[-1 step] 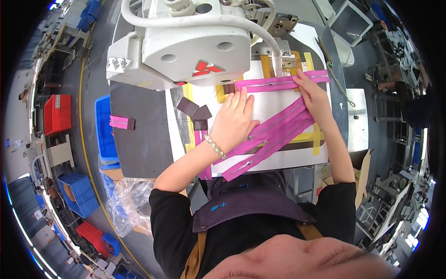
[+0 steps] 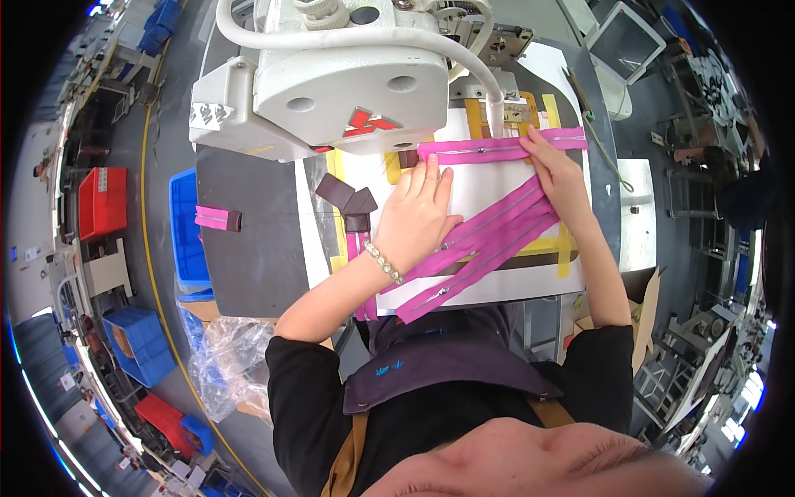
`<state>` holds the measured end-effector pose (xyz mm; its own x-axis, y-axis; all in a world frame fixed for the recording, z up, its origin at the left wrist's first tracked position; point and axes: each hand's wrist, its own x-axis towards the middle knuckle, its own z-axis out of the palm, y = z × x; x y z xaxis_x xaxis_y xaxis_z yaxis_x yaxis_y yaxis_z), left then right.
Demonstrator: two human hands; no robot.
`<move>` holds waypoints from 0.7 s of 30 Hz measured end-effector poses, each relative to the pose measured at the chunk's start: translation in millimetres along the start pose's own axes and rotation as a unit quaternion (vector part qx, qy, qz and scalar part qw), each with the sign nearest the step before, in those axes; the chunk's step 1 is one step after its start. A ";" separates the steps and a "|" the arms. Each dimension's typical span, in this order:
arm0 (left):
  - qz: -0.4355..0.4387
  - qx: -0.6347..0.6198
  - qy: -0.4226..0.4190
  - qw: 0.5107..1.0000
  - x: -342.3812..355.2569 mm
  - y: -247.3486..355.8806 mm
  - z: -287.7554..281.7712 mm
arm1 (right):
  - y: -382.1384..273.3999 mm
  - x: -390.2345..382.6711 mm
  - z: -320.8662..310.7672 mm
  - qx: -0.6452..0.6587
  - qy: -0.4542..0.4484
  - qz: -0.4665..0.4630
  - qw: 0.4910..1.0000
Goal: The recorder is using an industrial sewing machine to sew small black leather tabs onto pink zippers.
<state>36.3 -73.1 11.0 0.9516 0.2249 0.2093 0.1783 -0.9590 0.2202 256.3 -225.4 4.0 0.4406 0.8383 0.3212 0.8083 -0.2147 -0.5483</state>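
Note:
A magenta zipper strip (image 2: 460, 153) lies crosswise beneath the white machine's head (image 2: 348, 91). My left hand (image 2: 418, 207) rests flat with extended fingers, its tips on the strip's left end. My right hand (image 2: 556, 174) has its fingers stretched onto the strip's right part; its thumb is hidden. More magenta zipper strips (image 2: 472, 261) lie diagonally between and below my hands, over a white template (image 2: 513, 277) with yellow tape. Dark square pieces (image 2: 335, 190) sit left of my left hand, and a short magenta zipper piece (image 2: 215, 218) lies farther left on the grey tabletop (image 2: 257, 248).
A blue bin (image 2: 189, 228) stands beside the table's left edge. Clear plastic bags (image 2: 232, 364) and a cardboard box (image 2: 642, 323) flank me lower down. Red crates (image 2: 103, 203), blue crates (image 2: 137, 348) and other workstations line both sides. A screen-like panel (image 2: 621, 41) is at upper right.

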 end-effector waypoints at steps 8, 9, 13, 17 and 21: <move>-0.003 0.029 -0.011 1.000 -2.6 3.5 -4.4 | -10.1 8.3 11.9 -0.048 -0.037 -0.046 0.997; -0.007 0.030 -0.014 0.999 -2.5 2.6 -1.9 | -10.9 9.6 12.6 -0.047 -0.035 -0.052 0.997; -0.014 0.022 -0.014 1.000 -1.8 -0.1 1.8 | -18.7 17.0 7.5 -0.007 -0.006 -0.039 0.999; -0.018 0.023 -0.015 0.999 0.0 -0.5 1.1 | -28.7 33.1 11.9 -0.014 0.043 -0.013 0.999; -0.017 0.011 -0.018 1.000 -0.9 -0.8 2.8 | -43.0 50.2 36.1 -0.010 -0.012 -0.027 1.000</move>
<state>36.0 -72.9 8.0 0.9535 0.2512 0.1666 0.2154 -0.9545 0.2064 229.6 -156.0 15.8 0.3878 0.8602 0.3312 0.8379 -0.1792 -0.5156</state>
